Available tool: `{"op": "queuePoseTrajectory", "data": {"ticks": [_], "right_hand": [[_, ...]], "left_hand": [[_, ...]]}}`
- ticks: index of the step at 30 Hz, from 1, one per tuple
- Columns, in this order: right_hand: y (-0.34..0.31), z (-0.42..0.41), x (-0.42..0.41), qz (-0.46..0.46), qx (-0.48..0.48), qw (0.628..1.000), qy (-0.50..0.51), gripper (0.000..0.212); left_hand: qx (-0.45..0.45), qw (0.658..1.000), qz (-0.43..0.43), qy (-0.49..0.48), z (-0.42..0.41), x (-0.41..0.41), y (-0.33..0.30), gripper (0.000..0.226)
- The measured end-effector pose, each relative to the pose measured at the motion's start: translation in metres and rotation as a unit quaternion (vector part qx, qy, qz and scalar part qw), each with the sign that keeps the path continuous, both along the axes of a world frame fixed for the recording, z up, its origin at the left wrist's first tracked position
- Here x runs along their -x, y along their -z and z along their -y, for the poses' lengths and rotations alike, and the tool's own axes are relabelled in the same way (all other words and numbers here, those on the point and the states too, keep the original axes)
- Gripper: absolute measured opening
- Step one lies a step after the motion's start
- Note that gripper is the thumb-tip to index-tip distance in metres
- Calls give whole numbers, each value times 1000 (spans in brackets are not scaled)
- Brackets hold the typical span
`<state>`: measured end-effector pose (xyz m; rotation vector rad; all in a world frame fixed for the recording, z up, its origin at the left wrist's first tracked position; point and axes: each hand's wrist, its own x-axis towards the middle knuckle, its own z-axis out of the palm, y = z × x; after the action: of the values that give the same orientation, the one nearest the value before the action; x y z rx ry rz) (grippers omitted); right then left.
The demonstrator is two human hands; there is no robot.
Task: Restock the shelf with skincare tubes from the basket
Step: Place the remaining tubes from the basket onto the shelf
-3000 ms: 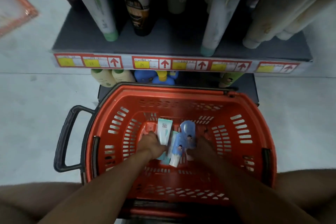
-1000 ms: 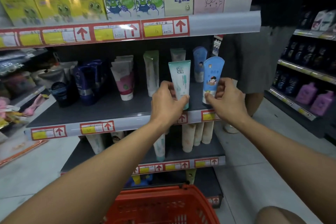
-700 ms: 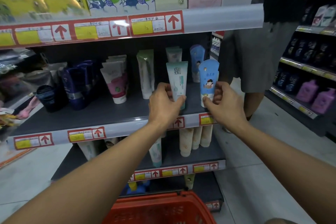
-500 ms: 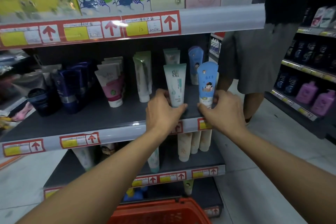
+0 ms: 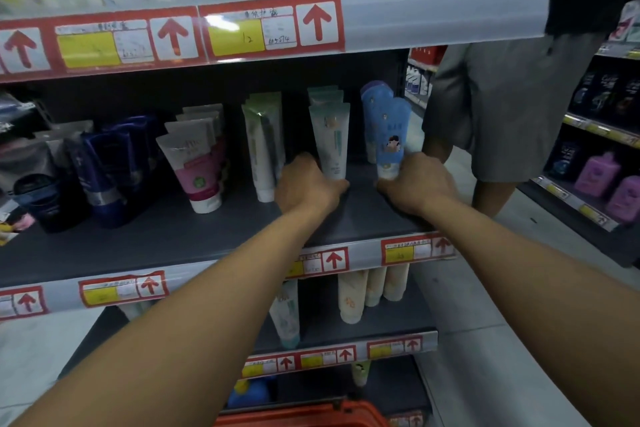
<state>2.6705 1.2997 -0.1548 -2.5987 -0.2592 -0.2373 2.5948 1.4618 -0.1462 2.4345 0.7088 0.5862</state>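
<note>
My left hand (image 5: pixel 306 185) grips the foot of a pale green and white tube (image 5: pixel 330 139) standing upright on the dark middle shelf (image 5: pixel 173 236), in front of matching tubes. My right hand (image 5: pixel 417 184) grips the foot of a blue tube with a cartoon child (image 5: pixel 389 135), upright near the shelf's right end, in front of another blue tube (image 5: pixel 372 97). The red basket (image 5: pixel 301 416) shows only its rim at the bottom edge; its contents are hidden.
Left along the same shelf stand white and green tubes (image 5: pixel 263 146), pink and white tubes (image 5: pixel 195 163) and dark blue tubes (image 5: pixel 104 170). Boxes fill the shelf above. Cream tubes (image 5: pixel 367 295) stand below. A person in grey shorts (image 5: pixel 502 107) stands just right of the shelf.
Both hands carried the tubes from the basket up to the middle shelf, then lowered and pushed them further back until they stand on the shelf board.
</note>
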Motion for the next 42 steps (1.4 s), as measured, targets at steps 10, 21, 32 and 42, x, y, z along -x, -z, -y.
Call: {"op": "queuePoseTrajectory", "data": {"ticks": [10, 21, 32, 42], "right_hand": [[-1, -17, -41, -9, -4, 1000, 15, 69], [13, -24, -51, 19, -3, 999, 33, 68], [12, -21, -48, 16, -25, 999, 21, 62], [10, -21, -46, 8, -25, 999, 18, 56]], "left_hand": [[26, 999, -14, -22, -5, -37, 3, 68], [59, 997, 40, -6, -4, -42, 15, 62], [76, 996, 49, 5, -4, -41, 16, 56], [62, 997, 46, 5, -5, -43, 16, 59]]}}
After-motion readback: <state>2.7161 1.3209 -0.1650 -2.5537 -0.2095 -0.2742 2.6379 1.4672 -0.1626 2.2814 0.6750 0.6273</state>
